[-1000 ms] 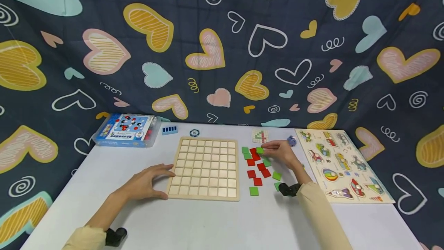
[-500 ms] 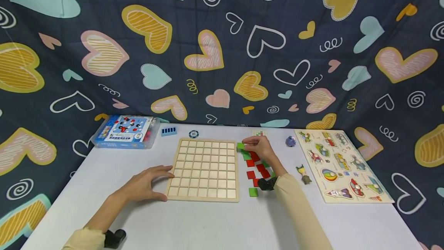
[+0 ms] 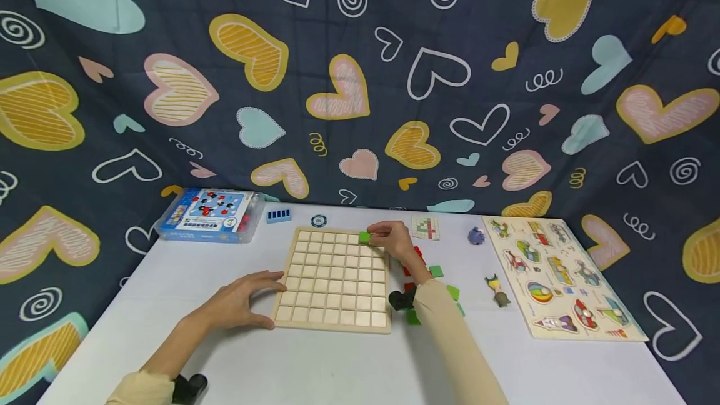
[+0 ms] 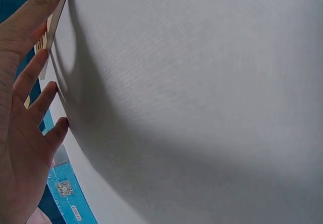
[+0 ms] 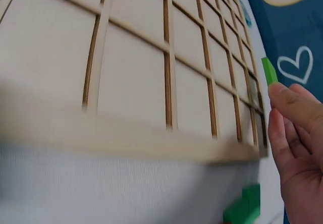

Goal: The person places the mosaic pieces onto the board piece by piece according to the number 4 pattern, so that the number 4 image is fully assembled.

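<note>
A wooden grid board [image 3: 333, 280] with square cells lies flat on the table. Between thumb and fingers, my right hand [image 3: 392, 241] pinches a green square tile [image 3: 365, 238], over the board's far right corner. In the right wrist view the green tile [image 5: 269, 70] is held up on edge above the frame. My left hand [image 3: 240, 300] is spread at the board's left side, thumb and index fingertip right at its edge. The left wrist view shows that hand's fingers [image 4: 40, 103] extended. Red and green tiles [image 3: 436, 271] lie right of the board, partly hidden by my right arm.
Behind the board are a boxed molecule set [image 3: 209, 216], a blue block [image 3: 279, 215], a round chip [image 3: 319, 221] and a pattern card [image 3: 425, 227]. To the right lie a purple figure [image 3: 476, 235], a small animal figure [image 3: 498, 292] and a picture puzzle board [image 3: 562, 277].
My right hand has moved left from the loose tiles to above the board's far right corner, carrying the green tile. The left hand stays at the board's left edge.
</note>
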`<state>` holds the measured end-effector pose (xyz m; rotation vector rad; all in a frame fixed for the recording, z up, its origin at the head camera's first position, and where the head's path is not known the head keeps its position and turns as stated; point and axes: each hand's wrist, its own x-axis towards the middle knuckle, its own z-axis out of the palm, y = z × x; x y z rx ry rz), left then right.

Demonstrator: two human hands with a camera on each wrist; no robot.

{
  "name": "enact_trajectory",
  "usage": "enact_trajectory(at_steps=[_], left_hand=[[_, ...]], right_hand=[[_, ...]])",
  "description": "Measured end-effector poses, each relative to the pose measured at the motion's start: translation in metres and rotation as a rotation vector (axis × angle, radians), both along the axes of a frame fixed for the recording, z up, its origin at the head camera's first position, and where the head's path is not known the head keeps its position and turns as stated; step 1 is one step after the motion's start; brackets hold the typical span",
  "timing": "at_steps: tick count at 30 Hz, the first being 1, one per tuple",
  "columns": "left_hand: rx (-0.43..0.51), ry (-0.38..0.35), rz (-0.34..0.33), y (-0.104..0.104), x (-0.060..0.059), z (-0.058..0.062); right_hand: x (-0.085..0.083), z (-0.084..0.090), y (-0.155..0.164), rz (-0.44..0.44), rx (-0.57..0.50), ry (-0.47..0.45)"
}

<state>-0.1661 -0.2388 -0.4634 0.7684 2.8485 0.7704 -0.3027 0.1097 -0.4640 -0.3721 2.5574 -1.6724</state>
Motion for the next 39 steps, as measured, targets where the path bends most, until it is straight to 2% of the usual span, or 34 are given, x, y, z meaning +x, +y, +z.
enact_trajectory(at_steps=[8, 15, 22, 27, 32, 39], left_hand=[[-0.005, -0.001, -0.002, 0.000, -0.001, -0.003], [-0.005, -0.010, 0.008, 0.000, 0.000, -0.003], [-0.006, -0.015, 0.013, -0.001, 0.001, -0.005], [0.005, -0.010, 0.011, -0.002, 0.001, -0.005], [0.004, -0.013, 0.012, -0.003, 0.001, -0.007], [0.020, -0.040, -0.001, -0.002, -0.001, -0.003]], right_hand=[[0.000, -0.004, -0.018, -0.004, 0.077, 0.097], [0.000, -0.001, -0.024, -0.049, 0.095, 0.054], [0.002, 0.001, -0.031, -0.028, 0.079, 0.059], [0.001, 0.001, -0.035, -0.046, 0.067, 0.060], [0.004, 0.003, -0.033, -0.046, -0.004, 0.016], [0.008, 0.004, -0.013, 0.000, -0.221, -0.121]])
